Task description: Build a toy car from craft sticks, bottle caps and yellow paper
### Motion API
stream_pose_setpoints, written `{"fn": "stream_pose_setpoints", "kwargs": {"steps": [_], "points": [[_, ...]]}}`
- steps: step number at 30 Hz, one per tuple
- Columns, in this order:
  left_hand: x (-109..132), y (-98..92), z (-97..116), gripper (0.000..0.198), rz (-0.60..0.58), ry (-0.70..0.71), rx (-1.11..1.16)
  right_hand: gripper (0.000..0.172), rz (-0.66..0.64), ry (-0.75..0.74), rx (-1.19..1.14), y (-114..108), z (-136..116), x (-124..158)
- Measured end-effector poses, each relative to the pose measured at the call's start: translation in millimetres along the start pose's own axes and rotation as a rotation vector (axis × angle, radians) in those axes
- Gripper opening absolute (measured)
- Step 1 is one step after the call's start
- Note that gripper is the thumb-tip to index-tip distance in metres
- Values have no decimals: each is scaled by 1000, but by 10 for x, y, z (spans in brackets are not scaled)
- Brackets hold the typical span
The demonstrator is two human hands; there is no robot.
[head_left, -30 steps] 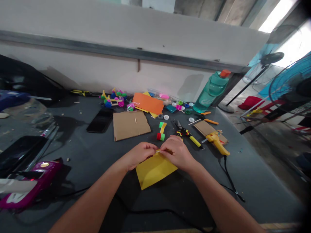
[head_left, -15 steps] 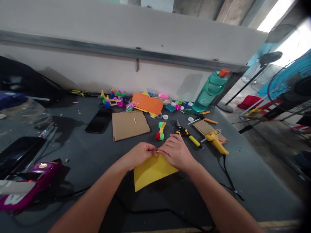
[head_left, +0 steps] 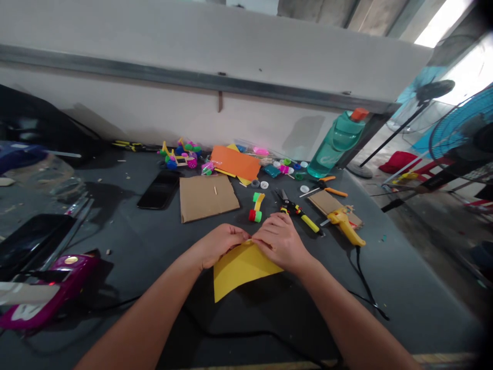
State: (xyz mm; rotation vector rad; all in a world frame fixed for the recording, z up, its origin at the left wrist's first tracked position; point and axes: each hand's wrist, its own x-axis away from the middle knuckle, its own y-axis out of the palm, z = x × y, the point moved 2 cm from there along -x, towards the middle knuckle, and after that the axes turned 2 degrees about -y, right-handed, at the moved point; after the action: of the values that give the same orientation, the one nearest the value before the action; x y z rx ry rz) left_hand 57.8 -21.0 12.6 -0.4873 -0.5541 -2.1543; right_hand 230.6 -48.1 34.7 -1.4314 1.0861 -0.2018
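A yellow sheet of paper or thin foam (head_left: 244, 270) is held above the dark table, its near edge hanging free. My left hand (head_left: 223, 244) pinches the sheet's far edge from the left. From the right, my right hand (head_left: 279, 241) grips the same edge, and the fingertips of both hands nearly meet there. The far edge looks rolled or folded under the fingers; most of it is hidden. Just beyond the hands stands a small yellow strip piece with red and green bottle caps (head_left: 257, 208). Pliers or scissors with yellow-black handles (head_left: 296, 210) lie past my right hand.
A cardboard square (head_left: 208, 200) and a black phone (head_left: 158, 190) lie left of centre. On the right, a yellow glue gun (head_left: 346, 226) rests on cardboard, its cord trailing forward. A teal bottle (head_left: 335, 146) stands behind. Orange sheets (head_left: 236, 163) and several caps line the wall.
Both hands keep their hold on the yellow sheet's far edge, with the fingers shifting slightly. The whole view has moved a little, so things appear slightly further right.
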Motion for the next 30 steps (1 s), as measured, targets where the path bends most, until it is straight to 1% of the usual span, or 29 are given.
{"fn": "stream_pose_setpoints", "kwargs": {"steps": [2,4,7,11,14,19,24,30], "points": [[-1,0,0,18,-29,9,9,21,-4,-5,3,6,-6,2],[-3,-8,1,19,-25,21,-15,21,-9,-7,6,15,-10,5],[-4,-29,10,21,34,54,-166,21,-14,-4,11,34,-12,8],[-1,-52,33,25,131,99,-391,15,-38,28,25,57,0,7],[-5,-53,37,26,167,140,-500,16,-55,44,41,66,13,3],[-19,-50,27,25,194,207,-580,19,-61,32,64,58,21,-9],[-10,-98,79,24,248,254,-711,18,-61,30,96,44,32,-12],[22,-117,138,21,263,267,-736,18,-55,33,117,55,47,-1]]}}
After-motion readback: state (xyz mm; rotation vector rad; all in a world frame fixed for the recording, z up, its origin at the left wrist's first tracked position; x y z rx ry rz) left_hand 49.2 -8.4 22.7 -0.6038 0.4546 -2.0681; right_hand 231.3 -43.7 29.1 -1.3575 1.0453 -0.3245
